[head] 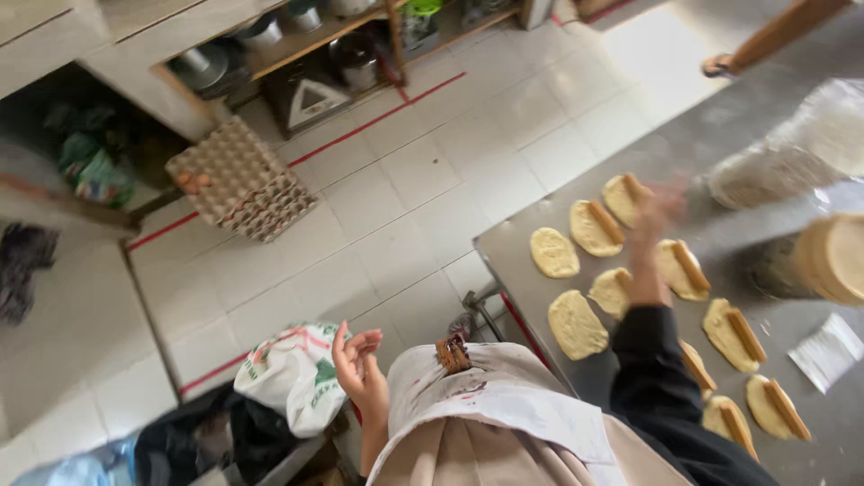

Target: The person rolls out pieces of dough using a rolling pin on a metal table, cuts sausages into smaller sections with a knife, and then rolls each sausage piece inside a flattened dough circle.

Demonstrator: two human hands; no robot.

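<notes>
Fingers, left hand point(360, 367): loosely curled and apart, palm turned up, holding nothing; raised beside the person's pale apron, off the tabletop edge.
Fingers, right hand point(655, 216): blurred by motion, so whether apart or together cannot be told; nothing seen clamped in them; raised over the dough rounds, black sleeve point(650, 360) behind the wrist.
Dough round nearest right fingers point(681, 268): flat, pale yellow, a brown strip of filling laid across it; just below and to the right of the fingers, on the tabletop.
Other filled rounds: one just left of the fingers point(595, 227), one just above them point(624, 196), several more along the tabletop back toward the person point(733, 333).
Plain rounds: no strip on them; left of the right fingers point(553, 253) and below them near the tabletop edge point(576, 325).
Tabletop point(720, 135): grey metal, dusted with flour.
Stack of flat rounds point(832, 256): well right of the right fingers, blurred.
Plastic bag point(792, 144): clear, above and right of the right fingers.
White sack point(292, 373): printed, just left of the left fingers, on the floor side.
Egg trays point(238, 180): stacked on the tiled floor, well above the left fingers.
</notes>
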